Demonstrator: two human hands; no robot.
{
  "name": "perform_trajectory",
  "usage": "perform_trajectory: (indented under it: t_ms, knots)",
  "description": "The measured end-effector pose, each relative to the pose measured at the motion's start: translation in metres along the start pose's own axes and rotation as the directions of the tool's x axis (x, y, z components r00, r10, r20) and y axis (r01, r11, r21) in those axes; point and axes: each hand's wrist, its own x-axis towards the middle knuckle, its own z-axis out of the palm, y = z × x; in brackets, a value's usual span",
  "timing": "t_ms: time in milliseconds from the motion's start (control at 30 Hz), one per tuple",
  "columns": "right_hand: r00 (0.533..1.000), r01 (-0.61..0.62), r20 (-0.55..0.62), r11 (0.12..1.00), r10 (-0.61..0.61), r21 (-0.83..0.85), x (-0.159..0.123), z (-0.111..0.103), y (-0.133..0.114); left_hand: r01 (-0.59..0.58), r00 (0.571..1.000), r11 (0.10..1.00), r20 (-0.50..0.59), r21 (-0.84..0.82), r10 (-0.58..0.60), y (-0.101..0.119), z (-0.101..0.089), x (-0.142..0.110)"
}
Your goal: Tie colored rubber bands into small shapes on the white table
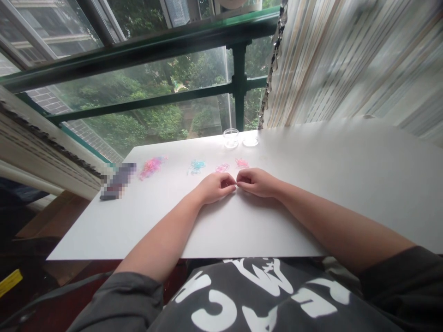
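Note:
My left hand (216,188) and my right hand (258,181) meet above the white table, fingertips almost touching. Both are closed in a pinch; whatever lies between the fingers is too small to make out. Just beyond them are a pile of magenta-pink small bands (222,168) and a pile of coral-pink small bands (242,163). A pile of light-blue small bands (197,166) lies to their left. Farther left spreads a larger mixed pile of pink, orange and purple bands (151,168).
A clear round container (231,139) stands at the table's (138,221) far edge, with a clear round lid (250,142) beside it. A dark, pixelated flat object (118,181) lies near the left edge. A window with a green railing (238,78) and a striped curtain (318,64) border the table.

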Motion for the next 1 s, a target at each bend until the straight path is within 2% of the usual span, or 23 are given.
perform_trajectory:
  t_ms: [1000]
  knots:
    - [1.000, 0.001, -0.003, 1.000, -0.001, -0.002, 0.0003, 0.0007, 0.0032, -0.007, 1.000, 1.000, 0.018, 0.004, 0.007, -0.0019, 0.0005, 0.0001]
